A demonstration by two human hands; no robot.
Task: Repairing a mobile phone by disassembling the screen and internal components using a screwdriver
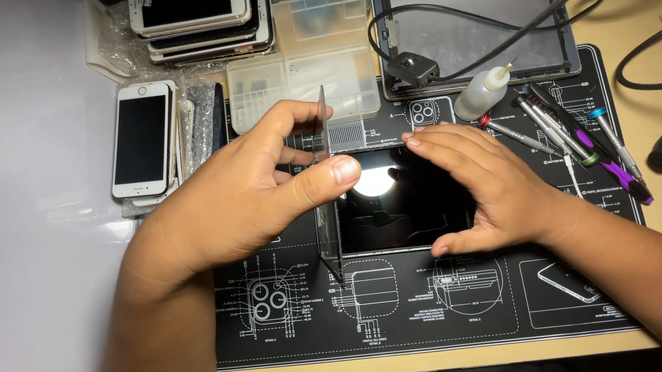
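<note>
Black tablet [397, 204] under right hand [481, 192], glass panel [326, 186] pinched upright by left hand [254, 189]

Bright, even light falls from overhead, and a round white glare spot sits on the glossy dark screen [405, 195] at centre. The white surface [29, 239] at left is washed out. Shadows are soft. The focus is sharp, with no blur.

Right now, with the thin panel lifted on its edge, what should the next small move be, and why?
Probably lower the panel slowly with the left hand, keeping its bottom edge lined up with the phone. The panel stands nearly upright, pinched between thumb and fingers, while the right hand lies flat on the phone and steadies it on the mat.
</note>
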